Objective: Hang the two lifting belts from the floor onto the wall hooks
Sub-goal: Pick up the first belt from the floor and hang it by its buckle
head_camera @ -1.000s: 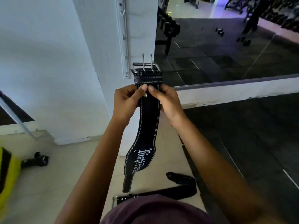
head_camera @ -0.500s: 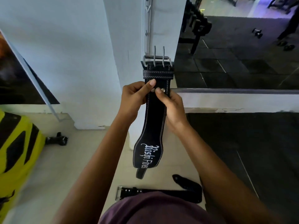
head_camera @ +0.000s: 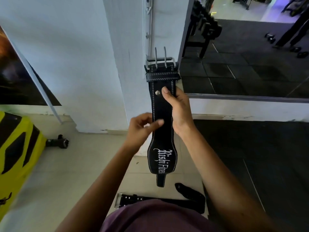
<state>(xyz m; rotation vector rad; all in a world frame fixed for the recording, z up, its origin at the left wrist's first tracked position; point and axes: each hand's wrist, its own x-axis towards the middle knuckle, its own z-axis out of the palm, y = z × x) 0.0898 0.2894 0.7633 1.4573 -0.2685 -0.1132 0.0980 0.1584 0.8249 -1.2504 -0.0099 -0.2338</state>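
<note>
A black lifting belt (head_camera: 163, 104) with white lettering hangs upright in front of me, its steel buckle (head_camera: 161, 61) at the top, level with the lowest hook of the white hook rail (head_camera: 149, 22) on the pillar. My right hand (head_camera: 178, 108) grips the belt's right edge below the buckle. My left hand (head_camera: 142, 129) is lower on the left edge, thumb and finger pinching the strap. The second black belt (head_camera: 184, 197) lies on the floor near my feet, partly hidden by my shirt.
A yellow and black object (head_camera: 15, 144) stands at the left. A small dark dumbbell (head_camera: 57, 143) lies on the tiles by the wall. A large mirror (head_camera: 242, 56) on the right reflects racks and gym floor above dark rubber matting (head_camera: 250, 156).
My left hand slid down from near the rivet to the strap's middle. The belt rose slightly towards the rail, and my view tilted and shifted.
</note>
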